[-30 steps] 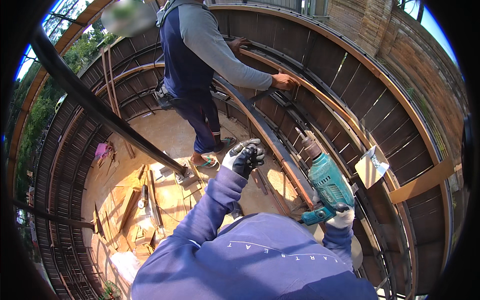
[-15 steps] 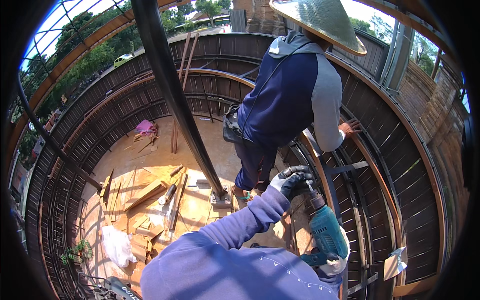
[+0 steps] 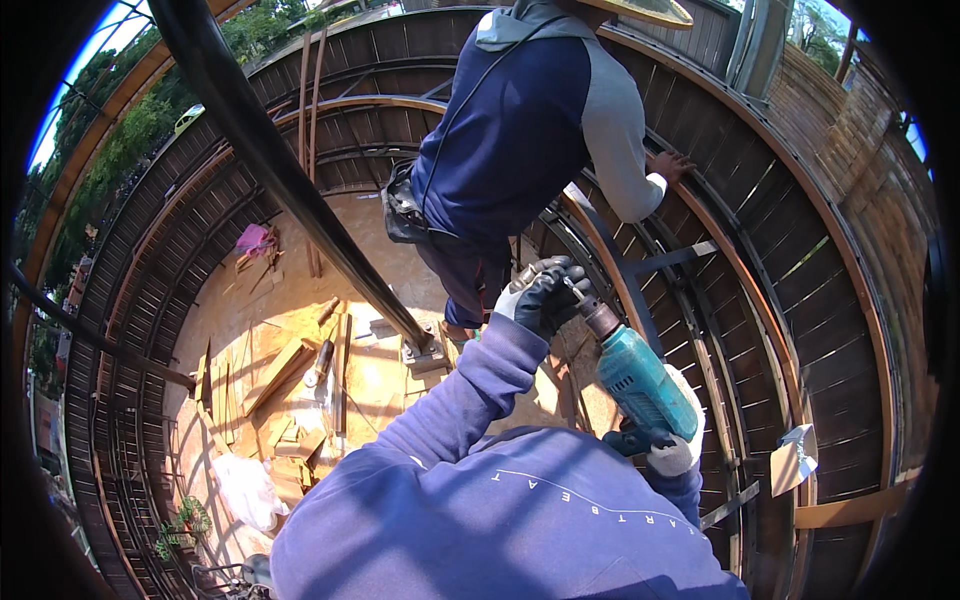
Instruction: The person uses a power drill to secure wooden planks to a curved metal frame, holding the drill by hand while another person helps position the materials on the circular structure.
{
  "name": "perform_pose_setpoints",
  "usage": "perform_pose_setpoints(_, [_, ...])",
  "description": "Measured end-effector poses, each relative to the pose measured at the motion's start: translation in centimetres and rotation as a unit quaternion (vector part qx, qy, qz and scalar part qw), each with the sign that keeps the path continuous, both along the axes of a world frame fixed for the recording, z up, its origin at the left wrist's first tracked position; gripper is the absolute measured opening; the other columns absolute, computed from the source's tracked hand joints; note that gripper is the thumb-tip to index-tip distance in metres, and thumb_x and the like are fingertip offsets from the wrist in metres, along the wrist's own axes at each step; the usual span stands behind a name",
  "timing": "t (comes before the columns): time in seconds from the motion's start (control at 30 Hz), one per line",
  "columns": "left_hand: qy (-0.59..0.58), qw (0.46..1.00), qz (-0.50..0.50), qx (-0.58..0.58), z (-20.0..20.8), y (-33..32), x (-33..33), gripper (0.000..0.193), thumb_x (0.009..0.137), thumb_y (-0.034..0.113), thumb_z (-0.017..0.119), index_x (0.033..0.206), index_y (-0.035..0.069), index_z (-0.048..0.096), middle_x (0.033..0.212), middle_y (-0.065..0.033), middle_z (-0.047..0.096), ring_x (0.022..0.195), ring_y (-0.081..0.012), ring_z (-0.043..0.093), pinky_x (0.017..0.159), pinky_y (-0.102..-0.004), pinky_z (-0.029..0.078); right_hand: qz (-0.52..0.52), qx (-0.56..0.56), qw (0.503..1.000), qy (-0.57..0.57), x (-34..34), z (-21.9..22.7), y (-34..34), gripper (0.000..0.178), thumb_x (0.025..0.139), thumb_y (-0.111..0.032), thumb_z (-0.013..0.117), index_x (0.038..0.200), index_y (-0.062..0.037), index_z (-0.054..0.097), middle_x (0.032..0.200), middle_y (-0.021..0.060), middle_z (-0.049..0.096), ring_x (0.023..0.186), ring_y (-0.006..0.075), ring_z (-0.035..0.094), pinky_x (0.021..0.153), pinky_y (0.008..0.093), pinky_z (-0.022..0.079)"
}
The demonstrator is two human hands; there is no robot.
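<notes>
A teal power drill (image 3: pixel 643 383) is in my right hand (image 3: pixel 676 452), whose pale-gloved fingers wrap its handle. The drill points up and to the left, away from me. My left hand (image 3: pixel 545 298), in a grey and black glove, has its fingers curled at the tip of the drill bit (image 3: pixel 572 287), just ahead of the metal chuck (image 3: pixel 601 318). The fingers partly hide the bit. Close in front, a co-worker (image 3: pixel 515 130) in a blue and grey hooded top leans over the curved slatted wall (image 3: pixel 790 240), one bare hand (image 3: pixel 670 166) on its rail.
A thick black post (image 3: pixel 300 210) rises left of the co-worker from a bolted base. Timber offcuts (image 3: pixel 280 375), a white plastic bag (image 3: pixel 247 490) and a pink bag (image 3: pixel 257 240) lie on the dusty floor. Curved metal rails (image 3: pixel 690 350) run along the right, beside a cardboard piece (image 3: pixel 793 460).
The view has swung right and downward, so the surroundings sit further left and higher. My hands and the drill stay together, slightly higher in the picture. The co-worker's hand remains on the rail.
</notes>
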State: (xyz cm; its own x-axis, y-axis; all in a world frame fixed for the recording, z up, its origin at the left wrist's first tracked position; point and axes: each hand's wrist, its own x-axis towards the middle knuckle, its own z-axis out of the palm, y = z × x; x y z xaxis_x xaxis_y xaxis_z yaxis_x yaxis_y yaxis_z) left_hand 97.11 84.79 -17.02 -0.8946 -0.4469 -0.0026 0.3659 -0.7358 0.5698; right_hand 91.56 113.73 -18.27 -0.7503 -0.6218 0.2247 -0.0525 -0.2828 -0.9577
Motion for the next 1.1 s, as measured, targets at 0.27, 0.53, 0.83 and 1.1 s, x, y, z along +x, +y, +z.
perform_pose_setpoints(0.27, [0.021, 0.996, 0.054, -0.069, 0.5, -0.2, 0.6, 0.036, 0.099, 0.018, 0.068, 0.130, 0.005, 0.057, 0.116, -0.0138, 0.070, 0.108, -0.0291, 0.070, 0.094, -0.0447, 0.060, 0.013, 0.000, 1.000, 0.017, -1.2, 0.2, -0.3, 0.107, 0.072, -0.065, 0.084, 0.141, 0.0088, 0.046, 0.122, 0.0172, 0.066, 0.107, 0.0259, 0.069, 0.093, 0.0388, 0.057])
perform_pose_setpoints(0.53, [-0.063, 0.989, 0.042, -0.123, 1.0, 0.7, -2.1, 0.038, 0.100, 0.021, 0.067, 0.132, 0.005, 0.055, 0.114, -0.0118, 0.069, 0.108, -0.0257, 0.069, 0.091, -0.0414, 0.060, -0.033, 0.030, 0.999, 0.001, -1.4, -1.2, 1.5, 0.100, 0.074, -0.050, 0.090, 0.143, 0.0062, 0.046, 0.118, 0.0157, 0.068, 0.097, 0.0213, 0.071, 0.084, 0.0342, 0.059])
perform_pose_setpoints(0.83, [-0.016, 0.987, -0.116, 0.106, -1.7, 8.2, -14.1, 0.025, 0.105, 0.028, 0.057, 0.121, 0.008, 0.057, 0.109, -0.0166, 0.069, 0.110, -0.0336, 0.067, 0.098, -0.0520, 0.055, -0.164, 0.062, 0.984, 0.017, -1.5, -2.0, 5.5, 0.089, 0.074, -0.025, 0.089, 0.145, 0.0067, 0.046, 0.140, 0.0191, 0.059, 0.127, 0.0270, 0.060, 0.109, 0.0395, 0.046])
perform_pose_setpoints(1.1, [-0.067, 0.950, -0.258, 0.165, 0.3, 14.0, -24.4, 0.022, 0.106, 0.032, 0.052, 0.106, 0.011, 0.056, 0.073, -0.0006, 0.046, 0.064, -0.0176, 0.050, 0.061, -0.0373, 0.053, -0.302, 0.164, 0.930, 0.130, -1.8, -3.8, 5.5, 0.106, 0.068, -0.035, 0.094, 0.151, 0.0011, 0.040, 0.143, 0.0200, 0.056, 0.129, 0.0368, 0.058, 0.108, 0.0431, 0.048])
